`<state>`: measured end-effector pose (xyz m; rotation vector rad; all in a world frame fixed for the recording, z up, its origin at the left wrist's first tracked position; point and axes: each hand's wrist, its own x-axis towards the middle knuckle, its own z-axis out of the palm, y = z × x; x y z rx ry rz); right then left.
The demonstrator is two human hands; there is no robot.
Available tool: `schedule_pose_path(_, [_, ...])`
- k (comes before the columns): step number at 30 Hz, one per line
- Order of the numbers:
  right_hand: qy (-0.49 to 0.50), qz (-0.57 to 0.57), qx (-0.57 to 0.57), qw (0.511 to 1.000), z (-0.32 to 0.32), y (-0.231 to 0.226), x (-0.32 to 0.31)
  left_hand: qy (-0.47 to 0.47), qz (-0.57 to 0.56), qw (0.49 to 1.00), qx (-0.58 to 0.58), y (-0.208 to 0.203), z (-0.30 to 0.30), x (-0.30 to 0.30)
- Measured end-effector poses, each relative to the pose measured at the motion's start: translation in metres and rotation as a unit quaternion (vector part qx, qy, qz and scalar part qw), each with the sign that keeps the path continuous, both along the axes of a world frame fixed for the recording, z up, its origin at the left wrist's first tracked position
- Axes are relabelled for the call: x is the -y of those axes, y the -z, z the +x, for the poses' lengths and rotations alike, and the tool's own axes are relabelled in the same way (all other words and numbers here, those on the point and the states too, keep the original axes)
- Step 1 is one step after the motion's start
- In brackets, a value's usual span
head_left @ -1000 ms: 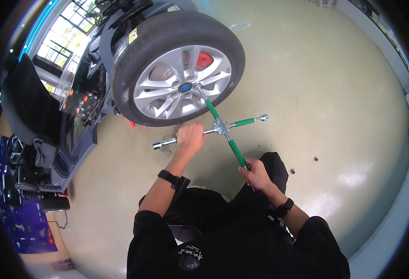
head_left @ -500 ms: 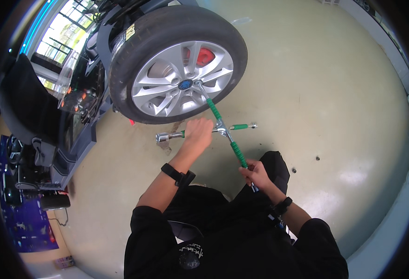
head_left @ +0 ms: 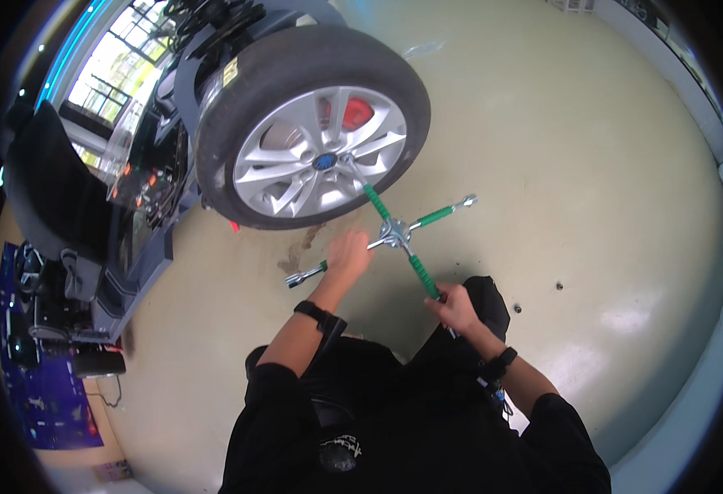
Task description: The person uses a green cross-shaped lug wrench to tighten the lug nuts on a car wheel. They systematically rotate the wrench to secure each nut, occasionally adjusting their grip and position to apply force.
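A four-way lug wrench [head_left: 395, 233] with green grips runs from my lap up to the wheel [head_left: 322, 152]. Its far end meets the silver rim just right of the blue centre cap [head_left: 324, 161], at a lug position. My left hand [head_left: 350, 253] is wrapped round the left arm of the wrench, whose socket sticks out beyond it. Near my right knee, my right hand [head_left: 452, 309] grips the near arm, with its thumb along the green sleeve. The wrench's right arm points free over the floor. A red brake caliper [head_left: 351, 114] shows behind the spokes.
Two small dark lug nuts [head_left: 518, 309] lie apart on the pale floor [head_left: 592, 181], right of my knee. The wheel hangs on a grey vehicle frame [head_left: 143, 284] with a black seat [head_left: 53, 189] at the left. A white wall borders the right side.
The cross of the wrench has turned: its right arm has swung up and its left arm down, with my left hand moving slightly down. My right hand stays at the near arm.
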<state>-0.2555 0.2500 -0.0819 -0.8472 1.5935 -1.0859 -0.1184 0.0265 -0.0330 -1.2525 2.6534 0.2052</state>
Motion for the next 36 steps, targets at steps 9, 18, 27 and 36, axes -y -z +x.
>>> schedule_pose_path(9, [0.016,-0.018,0.273,0.962,0.037,0.029,0.012,0.143,-0.069,0.985,0.062,-0.048,-0.033,0.016])
schedule_pose_path(18, [-0.003,-0.002,0.232,0.973,0.021,0.02,0.012,0.224,-0.085,0.966,0.102,-0.063,-0.029,0.01])
schedule_pose_path(27, [0.015,-0.01,0.299,0.954,0.031,0.038,0.011,0.279,-0.091,0.94,0.176,-0.095,-0.005,0.016])
schedule_pose_path(36, [0.194,0.072,0.569,0.796,-0.005,0.139,0.061,0.214,-0.071,0.944,0.241,-0.096,-0.019,0.013])
